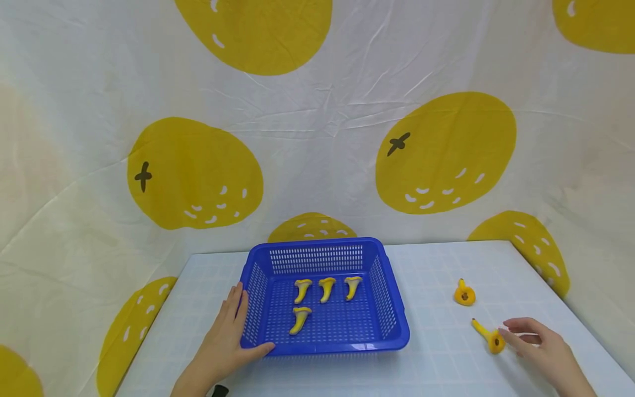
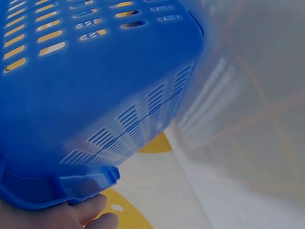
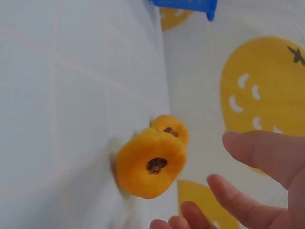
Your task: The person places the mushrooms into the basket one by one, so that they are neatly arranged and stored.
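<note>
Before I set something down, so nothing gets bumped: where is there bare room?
The table is bare between the basket's right side and the loose yellow pieces. Inside, floor is free right of the lone front piece, before the row of three. Crowded: the left rim, at the left hand, and the nearer loose piece, by the right hand.

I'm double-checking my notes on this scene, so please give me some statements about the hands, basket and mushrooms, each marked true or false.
1. The left hand touches the basket. True.
2. Four mushrooms lie in the basket. True.
3. The right hand grips a mushroom. False: its fingers are near the closest loose mushroom, but the right wrist view shows a gap.
4. Two mushrooms lie on the table outside the basket. True.
5. The basket is upside down. False: its open side faces up.
</note>
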`<state>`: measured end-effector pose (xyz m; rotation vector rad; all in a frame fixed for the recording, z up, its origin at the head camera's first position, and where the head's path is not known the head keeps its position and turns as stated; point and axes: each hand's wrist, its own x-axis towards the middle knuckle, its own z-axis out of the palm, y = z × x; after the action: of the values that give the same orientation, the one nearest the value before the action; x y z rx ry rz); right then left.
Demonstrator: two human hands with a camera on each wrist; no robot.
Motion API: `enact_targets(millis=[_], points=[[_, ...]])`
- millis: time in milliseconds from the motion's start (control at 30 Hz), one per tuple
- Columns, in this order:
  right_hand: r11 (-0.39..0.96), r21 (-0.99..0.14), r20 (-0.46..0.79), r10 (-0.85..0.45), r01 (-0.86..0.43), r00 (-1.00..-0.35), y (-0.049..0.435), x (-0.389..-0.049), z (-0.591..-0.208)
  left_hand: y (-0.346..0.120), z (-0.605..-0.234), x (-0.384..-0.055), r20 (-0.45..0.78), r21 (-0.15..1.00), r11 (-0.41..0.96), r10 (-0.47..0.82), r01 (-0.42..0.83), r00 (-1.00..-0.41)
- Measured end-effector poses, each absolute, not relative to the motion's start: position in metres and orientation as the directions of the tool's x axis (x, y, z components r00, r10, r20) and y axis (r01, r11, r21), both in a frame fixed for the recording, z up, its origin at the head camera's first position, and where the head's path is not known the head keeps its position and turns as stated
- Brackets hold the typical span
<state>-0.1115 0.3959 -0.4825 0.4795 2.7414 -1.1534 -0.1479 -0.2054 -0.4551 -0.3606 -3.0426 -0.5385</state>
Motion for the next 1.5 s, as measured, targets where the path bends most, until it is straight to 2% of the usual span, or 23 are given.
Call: enact_targets(millis=[233, 500, 1100, 1500], points=[[0.65, -0.656, -0.297, 0.244, 0.383, -0.923, 0.396, -0.111, -0.503, -0.205, -0.456, -0.148, 0.076, 0.34, 0.912, 0.218, 0.231, -0.973], [0.616, -0.646, -0.343, 0.293, 0.451, -0.892, 0.389, -0.111, -0.51, -0.206, -0.457, -0.148, 0.089, 0.336, 0.911, 0.224, 0.241, -0.971], [0.583, -0.657, -0.259, 0.421, 0.478, -0.869, 0.376, -0.114, -0.523, -0.207, -0.459, -0.148, 0.086, 0.331, 0.913, 0.222, 0.238, -0.971], [0.566, -0.672, -0.228, 0.455, 0.477, -0.861, 0.377, -0.114, -0.522, -0.206, -0.459, -0.148, 0.094, 0.327, 0.913, 0.223, 0.242, -0.97]])
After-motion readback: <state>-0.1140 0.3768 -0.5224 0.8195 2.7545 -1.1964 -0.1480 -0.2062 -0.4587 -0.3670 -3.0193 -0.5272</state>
